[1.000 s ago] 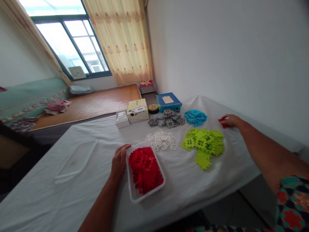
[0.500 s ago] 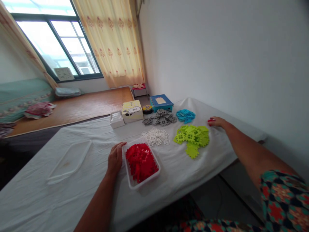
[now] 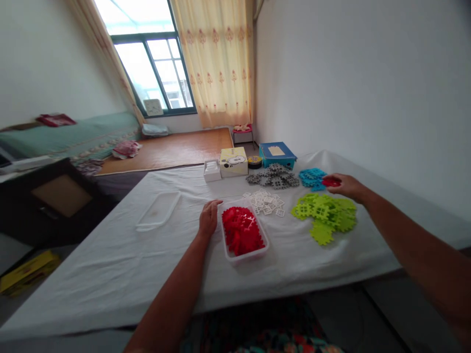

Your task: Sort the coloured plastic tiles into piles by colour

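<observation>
A clear plastic tub (image 3: 230, 255) full of red interlocking tiles (image 3: 242, 229) sits on the white-sheeted table. My left hand (image 3: 208, 218) rests curled against the tub's left wall. My right hand (image 3: 344, 185) hovers above the lime green tile pile (image 3: 326, 213), fingers pinched on a red tile (image 3: 330, 182). A blue tile pile (image 3: 312, 178), a grey pile (image 3: 274, 176) and a small white pile (image 3: 267, 202) lie between the hands and the far edge.
A clear tub lid (image 3: 158, 211) lies on the sheet (image 3: 110, 264) to the left. A white box (image 3: 212, 170), a cream box (image 3: 233, 162), a round tin (image 3: 254, 161) and a blue box (image 3: 277, 153) line the far edge. The wall runs close on the right; a dark cabinet (image 3: 55, 196) stands left.
My right hand picked up the red tile from the sheet near the wall and carried it left, over the green pile. The left hand stayed on the tub; the camera swung.
</observation>
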Tool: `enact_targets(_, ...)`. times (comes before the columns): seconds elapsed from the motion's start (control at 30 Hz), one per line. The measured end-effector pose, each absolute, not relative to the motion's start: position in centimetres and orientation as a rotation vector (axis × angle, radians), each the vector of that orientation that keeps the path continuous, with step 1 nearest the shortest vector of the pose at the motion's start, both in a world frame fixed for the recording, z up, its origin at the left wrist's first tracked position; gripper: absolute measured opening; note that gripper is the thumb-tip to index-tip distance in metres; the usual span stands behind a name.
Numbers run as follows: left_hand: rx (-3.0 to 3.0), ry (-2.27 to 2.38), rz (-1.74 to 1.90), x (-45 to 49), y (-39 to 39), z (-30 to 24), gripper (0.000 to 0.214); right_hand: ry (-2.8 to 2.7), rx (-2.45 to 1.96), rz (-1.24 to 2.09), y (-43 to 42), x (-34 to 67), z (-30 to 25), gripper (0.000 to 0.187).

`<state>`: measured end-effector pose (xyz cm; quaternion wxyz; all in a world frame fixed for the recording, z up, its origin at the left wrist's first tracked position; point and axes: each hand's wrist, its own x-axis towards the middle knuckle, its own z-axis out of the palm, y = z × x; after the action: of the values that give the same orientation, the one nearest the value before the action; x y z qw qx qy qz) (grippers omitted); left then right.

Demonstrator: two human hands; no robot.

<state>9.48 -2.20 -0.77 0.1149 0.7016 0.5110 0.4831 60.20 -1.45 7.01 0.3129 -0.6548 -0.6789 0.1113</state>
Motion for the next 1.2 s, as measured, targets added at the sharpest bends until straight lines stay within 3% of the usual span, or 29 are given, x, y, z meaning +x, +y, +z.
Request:
enact_targets(0.07,2.057,1.505,1.422,9.9,-2.2,-0.7,0.048,-2.033,-1.416,0.410,-2.5,52.7,8.5,0.044)
enact_targets(0.17,2.069,1.566,1.394,10.5,-2.5,-0.3,0.040,-2.335,-0.995,0.334,-5.1,41.4,9.5,0.043)
enact_targets(0.3,2.169,1.677,1.184,9.0,-3.1,0.9,0.029,-2.529,-0.900,0.244,-8.2,32.8,7.3,0.048)
enact_targets(0.4,2.183,1.897,1.022,4.5,-3.8,2.0,0.032,-2.599,-0.962,0.210,-9.3,31.5,5.0,0.056)
enact_targets(0.57,2.070,2.479,0.522,-5.1,-5.7,2.7,0.038,-2.595,-1.093,0.090,-10.3,32.1,3.7,0.049)
enact_targets(0.67,2.099,2.515,0.218,-8.0,-6.4,2.5,0.034,-2.568,-1.179,0.081,-10.6,32.1,3.5,0.052)
enact_targets(0.8,2.218,2.457,0.103,-8.3,-6.5,2.7,0.029,-2.555,-1.088,0.163,-10.8,31.3,3.0,0.059)
enact_targets(1.03,2.144,2.495,0.261,-7.9,-6.4,3.8,0.030,-2.421,-1.145,0.070,-10.1,29.9,3.1,0.051)
enact_targets(1.2,1.797,2.296,0.893,-8.6,-6.2,5.9,0.030,-2.235,-1.179,0.053,-10.4,30.3,3.9,0.052)
